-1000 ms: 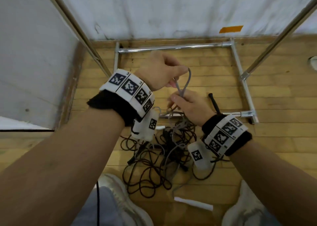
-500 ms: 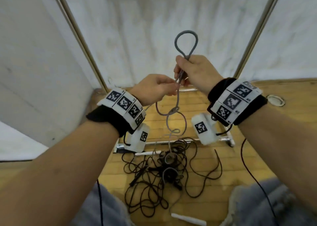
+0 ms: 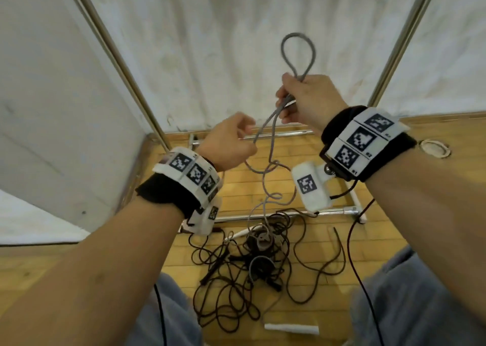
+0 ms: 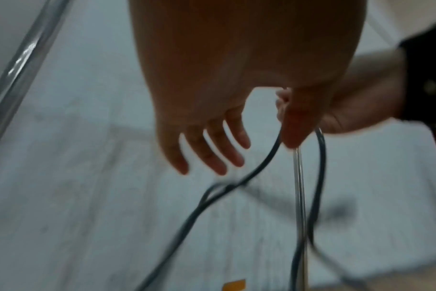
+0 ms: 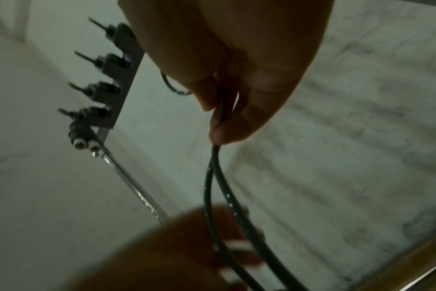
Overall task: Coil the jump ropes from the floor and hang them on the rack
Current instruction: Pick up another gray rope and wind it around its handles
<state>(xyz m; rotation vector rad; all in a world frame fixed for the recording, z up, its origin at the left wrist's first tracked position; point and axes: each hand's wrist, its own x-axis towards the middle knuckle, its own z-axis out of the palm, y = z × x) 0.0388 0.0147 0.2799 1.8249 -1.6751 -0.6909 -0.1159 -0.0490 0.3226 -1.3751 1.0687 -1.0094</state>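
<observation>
My raised right hand (image 3: 306, 99) pinches the grey jump rope (image 3: 298, 53) loop above it, while my left hand (image 3: 228, 144), lower, curls around its strands.

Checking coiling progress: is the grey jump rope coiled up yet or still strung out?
Still strung out. The right hand pinches one loop of the grey jump rope; the rest trails past the left hand to the floor tangle.

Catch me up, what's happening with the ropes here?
A person is pulling a grey jump rope up out of the tangle of dark ropes on the wooden floor. The right hand pinches a doubled section with a loop standing above it; the left hand, lower down, grips the strands below. The rest trails into the pile. Nothing visibly hung on the rack yet.
</observation>
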